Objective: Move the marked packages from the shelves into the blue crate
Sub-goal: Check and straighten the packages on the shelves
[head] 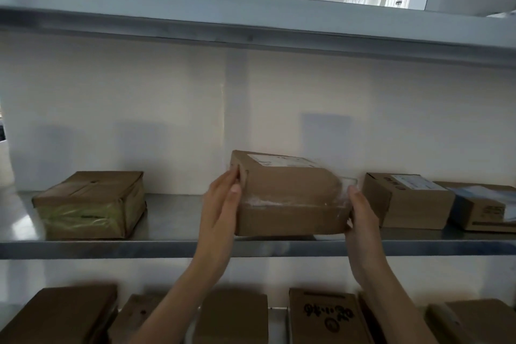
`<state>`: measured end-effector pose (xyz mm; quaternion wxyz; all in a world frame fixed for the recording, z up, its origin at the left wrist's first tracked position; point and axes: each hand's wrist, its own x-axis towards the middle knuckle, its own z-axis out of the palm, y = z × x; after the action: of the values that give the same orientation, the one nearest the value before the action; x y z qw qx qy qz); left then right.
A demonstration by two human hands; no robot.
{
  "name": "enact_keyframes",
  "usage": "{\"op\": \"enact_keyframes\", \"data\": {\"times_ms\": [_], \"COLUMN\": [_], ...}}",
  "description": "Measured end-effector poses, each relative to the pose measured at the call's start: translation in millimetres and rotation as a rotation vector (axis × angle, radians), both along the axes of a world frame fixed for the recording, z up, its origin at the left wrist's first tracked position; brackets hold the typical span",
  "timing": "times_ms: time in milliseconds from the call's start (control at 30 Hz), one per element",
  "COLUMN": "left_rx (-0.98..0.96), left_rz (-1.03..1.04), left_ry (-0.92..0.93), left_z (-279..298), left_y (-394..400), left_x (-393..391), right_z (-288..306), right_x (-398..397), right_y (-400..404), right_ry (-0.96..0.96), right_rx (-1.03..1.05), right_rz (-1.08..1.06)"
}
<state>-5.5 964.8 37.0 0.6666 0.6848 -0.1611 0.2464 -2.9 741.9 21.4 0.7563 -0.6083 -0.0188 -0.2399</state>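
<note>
A brown cardboard package (287, 198) with a white label on top and clear tape across its front sits at the front of the middle metal shelf (173, 246). My left hand (220, 209) holds its left side, fingers reaching round the far corner. My right hand (363, 218) grips its right front corner, thumb on the taped front. The package looks slightly tilted, its near edge at the shelf lip. The blue crate is out of view.
A taped brown box (92, 204) stands left on the same shelf. Two more boxes (407, 198) (485, 207) stand right, close to my right hand. Several boxes fill the lower shelf (324, 315). An upper shelf (251, 25) runs overhead.
</note>
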Motion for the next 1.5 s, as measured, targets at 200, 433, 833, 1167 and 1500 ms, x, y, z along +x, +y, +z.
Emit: {"op": "enact_keyframes", "data": {"times_ms": [200, 433, 833, 1167, 1500], "left_rx": [0.136, -0.327, -0.518, -0.099, 0.073], "left_rz": [-0.004, -0.064, -0.01, -0.049, 0.553], "left_ry": [-0.125, 0.258, 0.316, 0.367, -0.258], "left_z": [-2, -11, -32, -26, 5], "left_y": [-21, 1, 8, -21, 94], "left_x": [-15, 16, 31, 26, 11], "right_z": [-12, 1, 10, -32, -23], "right_x": [6, -9, -20, 14, -16], "right_y": [0, 36, 70, 19, 115], "right_ry": [0.064, -0.101, -0.205, 0.032, -0.467], "right_rx": [0.161, -0.317, -0.669, -0.38, -0.649], "right_rz": [0.039, -0.079, -0.29, -0.164, -0.427]}}
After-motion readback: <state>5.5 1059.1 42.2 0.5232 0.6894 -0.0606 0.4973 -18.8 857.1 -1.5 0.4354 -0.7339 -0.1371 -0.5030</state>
